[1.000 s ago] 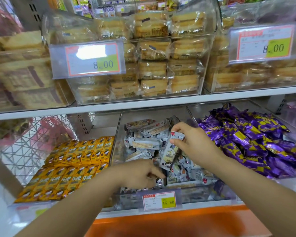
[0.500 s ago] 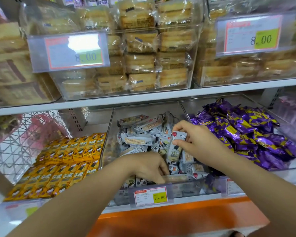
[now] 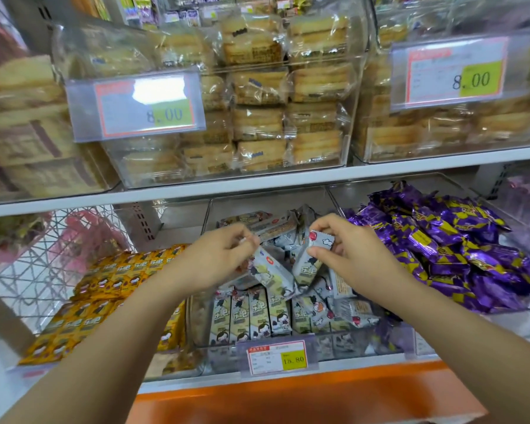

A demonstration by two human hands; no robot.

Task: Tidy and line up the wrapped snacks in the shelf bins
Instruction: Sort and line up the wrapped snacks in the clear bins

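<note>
My left hand has come up from the front of the middle bin, where it lay low half a second ago. It now meets my right hand above the heap. The left fingers and thumb are curled together on a grey packet, gripping its upper end so that it slants down and to the right. My right hand keeps its pinch on a second grey packet, thumb below and fingers over the top, and the packet hangs nearly upright. The lower ends of the two packets almost meet; I cannot tell whether they touch.

Both are raised over the middle bin. Below them a front row of grey packets stands upright side by side against the front wall, while the ones behind and to the right lie jumbled. A price tag reading 15.80 is clipped to the bin's front.

In the bin to the left, yellow packets lie in neat overlapping rows. To the right, purple packets are heaped loosely. On the shelf above, clear bins hold stacked wrapped cake slices, each bin with an 8.00 price tag on the front. An orange ledge runs beneath the lower shelf.
</note>
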